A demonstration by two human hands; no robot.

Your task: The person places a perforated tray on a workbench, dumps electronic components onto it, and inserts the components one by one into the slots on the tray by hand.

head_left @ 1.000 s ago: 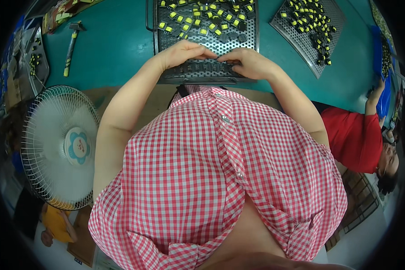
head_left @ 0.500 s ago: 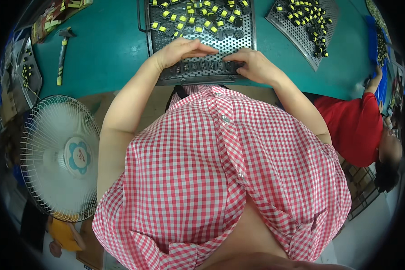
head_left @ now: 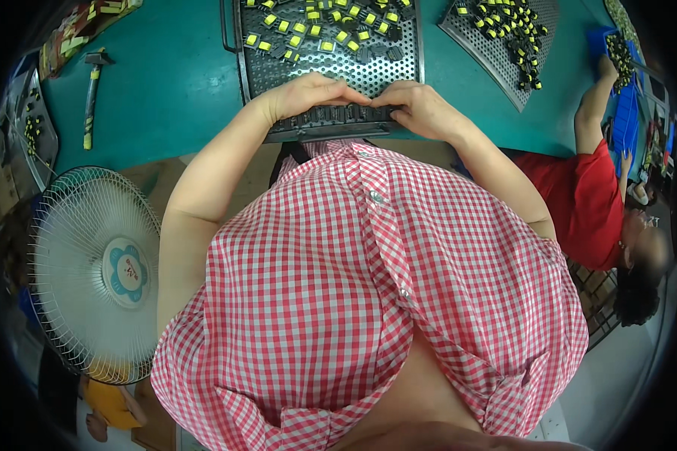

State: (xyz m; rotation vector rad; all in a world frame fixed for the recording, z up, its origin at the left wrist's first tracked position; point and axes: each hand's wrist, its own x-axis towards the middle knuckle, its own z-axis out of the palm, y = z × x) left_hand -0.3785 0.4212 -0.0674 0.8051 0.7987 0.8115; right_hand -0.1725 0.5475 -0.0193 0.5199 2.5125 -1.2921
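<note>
My left hand (head_left: 308,96) reaches over the near end of a perforated metal tray (head_left: 380,74), its fingers stretched to the right. Opposite it, my right hand (head_left: 423,109) has a bent forefinger and a thumb held apart. The fingertips of both hands meet, or nearly meet, just above a row of small black parts (head_left: 331,114) along the tray's near edge. No held part can be made out in either hand; the undersides of the fingers are hidden. Farther up the tray lie many loose black parts with yellow bands (head_left: 327,46).
A second perforated tray (head_left: 459,34) with similar parts lies to the right, on the green table (head_left: 165,83). A hammer (head_left: 90,98) lies left, near another parts tray (head_left: 47,143). Below it stands a fan (head_left: 98,274). A person in red (head_left: 579,203) works at the right beside blue bins (head_left: 626,124).
My left hand has moved slightly right and down, bringing its fingertips to those of my right hand. The person in red has stretched an arm up toward a blue bin. The view has shifted slightly.
</note>
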